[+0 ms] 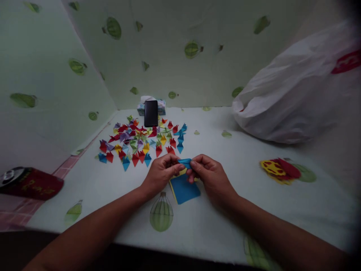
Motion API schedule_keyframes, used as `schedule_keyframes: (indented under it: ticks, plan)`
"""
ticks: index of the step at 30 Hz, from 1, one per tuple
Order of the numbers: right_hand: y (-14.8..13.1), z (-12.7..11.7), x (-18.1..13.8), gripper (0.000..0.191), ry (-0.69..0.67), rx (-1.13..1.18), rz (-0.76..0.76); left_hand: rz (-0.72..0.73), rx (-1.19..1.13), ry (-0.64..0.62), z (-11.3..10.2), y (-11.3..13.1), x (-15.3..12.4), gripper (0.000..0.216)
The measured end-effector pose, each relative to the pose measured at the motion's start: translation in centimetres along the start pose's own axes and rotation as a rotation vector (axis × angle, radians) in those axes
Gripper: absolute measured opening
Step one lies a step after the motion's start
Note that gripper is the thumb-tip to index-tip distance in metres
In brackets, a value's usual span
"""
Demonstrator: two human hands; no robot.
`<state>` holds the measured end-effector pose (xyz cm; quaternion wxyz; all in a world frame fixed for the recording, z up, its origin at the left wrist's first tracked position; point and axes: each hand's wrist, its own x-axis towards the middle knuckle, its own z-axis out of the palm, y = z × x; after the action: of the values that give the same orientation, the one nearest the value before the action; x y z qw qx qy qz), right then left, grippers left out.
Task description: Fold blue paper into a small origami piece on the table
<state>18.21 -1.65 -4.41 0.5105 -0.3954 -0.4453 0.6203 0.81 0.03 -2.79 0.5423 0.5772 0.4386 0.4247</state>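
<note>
Between my two hands is a small folded piece of blue paper (185, 162), held just above the table. My left hand (163, 169) pinches its left end with thumb and fingers, while my right hand (207, 171) grips the right end. Below them lies a stack of square paper sheets (186, 190), blue on top with a yellow edge showing. Beyond my hands spreads a crowd of small folded paper figures (135, 158) in red, blue, yellow, green and purple.
A dark phone (151, 113) leans on a tissue box (161, 107) at the back. To the right are a large white plastic bag (282, 90) and red-and-yellow cut pieces (279, 170). A red can (34, 184) stands at the left edge of the table (118, 233).
</note>
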Motion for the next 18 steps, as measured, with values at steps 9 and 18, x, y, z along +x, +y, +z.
schedule_keyframes:
  ticks: [9,18]
  plan:
    - [-0.16,0.39,-0.63,0.031,-0.092,0.033,0.059,0.063,-0.055,0.039,0.01,0.03,-0.26,0.022]
    - [-0.8,-0.06,-0.41,0.025,-0.097,-0.288,-0.091,0.037,0.047,-0.036,-0.03,0.37,-0.33,0.022]
